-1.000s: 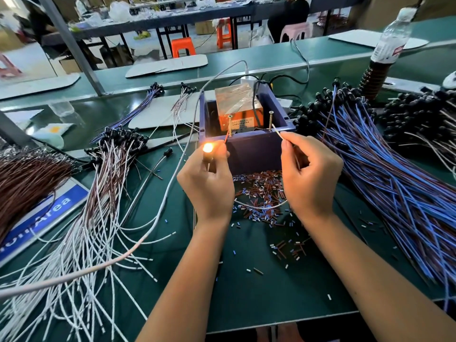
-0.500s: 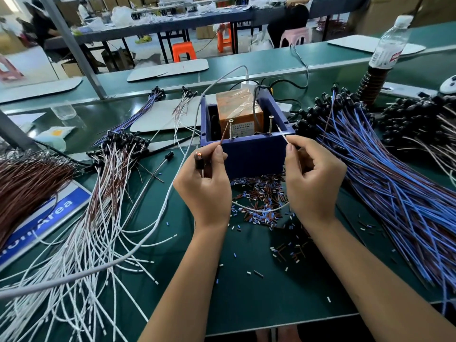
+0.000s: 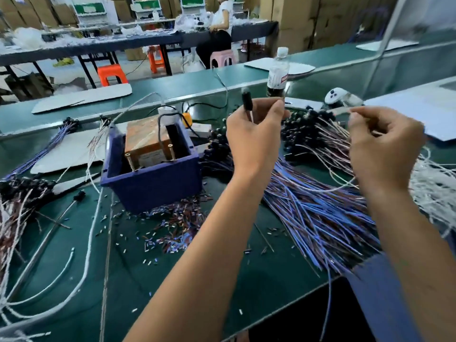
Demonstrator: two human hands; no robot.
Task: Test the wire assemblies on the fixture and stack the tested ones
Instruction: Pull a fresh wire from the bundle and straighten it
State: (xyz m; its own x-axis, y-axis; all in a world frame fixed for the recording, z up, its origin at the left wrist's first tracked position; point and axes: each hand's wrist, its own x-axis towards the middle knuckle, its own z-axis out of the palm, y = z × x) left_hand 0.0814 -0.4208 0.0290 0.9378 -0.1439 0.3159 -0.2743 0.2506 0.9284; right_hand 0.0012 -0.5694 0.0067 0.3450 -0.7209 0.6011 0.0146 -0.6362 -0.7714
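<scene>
My left hand (image 3: 254,134) grips the black lamp holder (image 3: 247,101) of one wire assembly, held up above the blue-wire pile (image 3: 320,213). My right hand (image 3: 385,144) pinches that assembly's white wire ends (image 3: 341,110) near the white-wire pile (image 3: 434,183) at the right. The wire loops down between both hands. The blue test fixture box (image 3: 153,183), with two upright screw contacts (image 3: 170,151) on its front rim and an orange-brown block inside, stands to the left of both hands.
Another pile of brown and white assemblies (image 3: 22,201) lies at the left. Cut insulation bits (image 3: 170,225) litter the green mat in front of the box. A bottle (image 3: 278,72) and a white device (image 3: 338,96) stand behind. A person sits at a far table.
Both hands left the fixture's contacts and swung right and up with the assembly, over the right-hand piles. The lamp that glowed a second ago is dark. The camera turned right.
</scene>
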